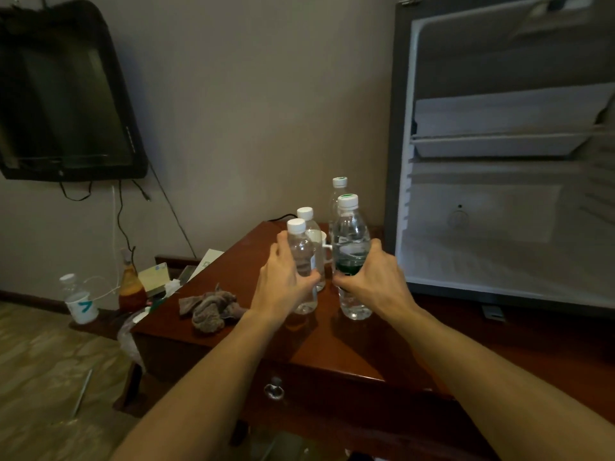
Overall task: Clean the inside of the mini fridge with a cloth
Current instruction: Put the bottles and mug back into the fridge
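Brown cloth (212,309) lies crumpled; left hand (283,281), right hand (372,277) each grip upright bottles.

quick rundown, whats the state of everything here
mini fridge: door open, inside looks empty
cloth: crumpled on the table, untouched
left hand: grips a small capped bottle
right hand: grips a bigger capped bottle
two rear bottles: upright, capped
TV: off

Water bottles (351,257) stand on a wooden desk (339,347).
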